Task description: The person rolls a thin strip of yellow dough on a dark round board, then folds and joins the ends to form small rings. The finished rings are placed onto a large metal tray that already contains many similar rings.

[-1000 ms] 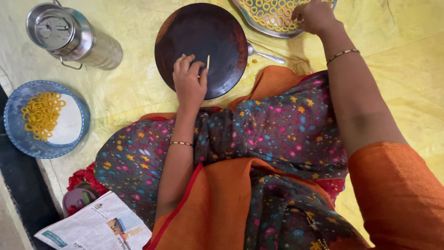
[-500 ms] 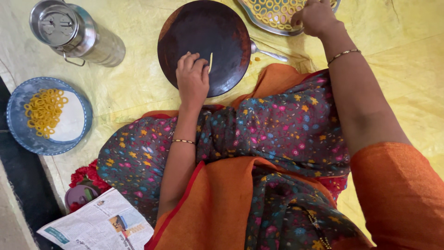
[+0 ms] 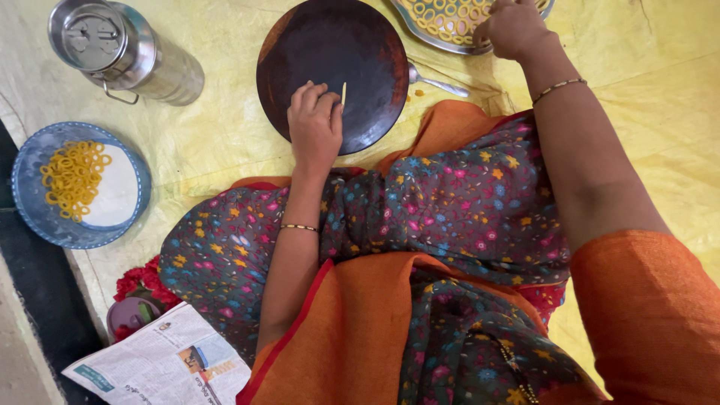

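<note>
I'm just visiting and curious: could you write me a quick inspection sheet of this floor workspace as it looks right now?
Surface: yellow sheet spread on the floor.
Job's things: dark round board with a thin dough strip; metal tray of yellow rings at the top edge.
Clutter: steel canister lying on its side; blue plate holding more rings; spoon; newspaper.
Hands: left hand resting on the board beside the strip; right hand at the tray.
Cables: nothing seen.
Surroundings: dark floor strip at left.

The top edge cuts off the steel tray (image 3: 442, 39), and the right hand (image 3: 514, 28) hides its own fingertips.
</note>
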